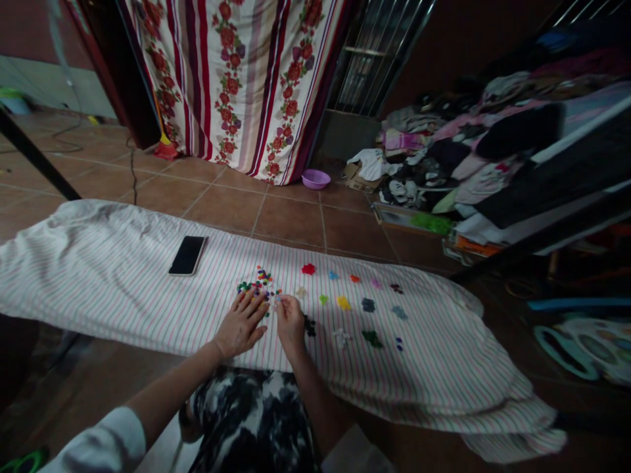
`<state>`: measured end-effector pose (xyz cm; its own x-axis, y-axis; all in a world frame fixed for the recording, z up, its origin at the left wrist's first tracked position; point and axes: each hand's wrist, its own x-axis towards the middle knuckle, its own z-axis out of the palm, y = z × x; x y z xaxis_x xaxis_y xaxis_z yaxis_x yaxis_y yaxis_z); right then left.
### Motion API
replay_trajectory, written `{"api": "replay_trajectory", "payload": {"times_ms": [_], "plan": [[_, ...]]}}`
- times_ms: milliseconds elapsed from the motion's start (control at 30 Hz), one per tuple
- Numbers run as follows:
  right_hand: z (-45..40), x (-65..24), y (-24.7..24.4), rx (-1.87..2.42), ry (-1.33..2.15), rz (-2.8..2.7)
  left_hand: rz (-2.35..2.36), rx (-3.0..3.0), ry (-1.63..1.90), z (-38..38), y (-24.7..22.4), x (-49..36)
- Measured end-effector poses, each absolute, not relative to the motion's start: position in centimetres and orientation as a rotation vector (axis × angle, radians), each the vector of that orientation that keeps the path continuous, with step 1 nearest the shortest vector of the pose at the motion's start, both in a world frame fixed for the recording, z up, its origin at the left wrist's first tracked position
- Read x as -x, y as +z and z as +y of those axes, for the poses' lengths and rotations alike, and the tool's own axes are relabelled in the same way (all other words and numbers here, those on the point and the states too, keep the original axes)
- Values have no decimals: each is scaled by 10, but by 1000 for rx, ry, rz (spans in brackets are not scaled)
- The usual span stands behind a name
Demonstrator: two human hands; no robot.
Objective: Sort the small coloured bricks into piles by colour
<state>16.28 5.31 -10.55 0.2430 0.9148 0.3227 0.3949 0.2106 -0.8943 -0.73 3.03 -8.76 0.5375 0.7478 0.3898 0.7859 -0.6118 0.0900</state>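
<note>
A mixed pile of small coloured bead-like pieces [264,274] lies on a striped cloth [217,309]. My left hand [241,325] rests palm down at the pile's near edge, fingers spread and covering part of it. Just right of the pile, my right hand [290,320] has thumb and fingertips pinched together; what is between them is too small to make out. Single-colour clusters sit further right, among them a red cluster [308,269], a yellow cluster [344,302], a white cluster [342,337] and a dark green cluster [372,338]. A black cluster [309,326] is partly hidden behind my right hand.
A phone [188,255] lies on the cloth to the left. Past the far edge are a tiled floor, a purple basin [315,179], a floral curtain [231,79] and a red broom [166,148]. Heaped clothes [444,151] fill the right background, behind a dark slanting bar [522,240].
</note>
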Motion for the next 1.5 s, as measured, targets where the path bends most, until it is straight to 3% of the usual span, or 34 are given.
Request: {"api": "replay_trajectory", "payload": {"times_ms": [367,567,867,1000,1233,1500], "plan": [[147,-317,-71,1828,244,-1378,-1608,2521,-645,56,-81,-28],[169,-339,-74,1951,256,-1444,-1809,2372,-684,74,-82,-24],[161,-316,-71,1736,191,-1511,-1918,2540,-414,129,-72,-21],[130,-260,-74,1486,354,-1610,-1779,2653,-334,137,-72,-15],[90,-160,-101,1413,405,-1745,-1361,2805,-501,85,-76,17],[72,-145,-102,1374,289,-1849,-1715,2401,-648,25,-108,40]]}}
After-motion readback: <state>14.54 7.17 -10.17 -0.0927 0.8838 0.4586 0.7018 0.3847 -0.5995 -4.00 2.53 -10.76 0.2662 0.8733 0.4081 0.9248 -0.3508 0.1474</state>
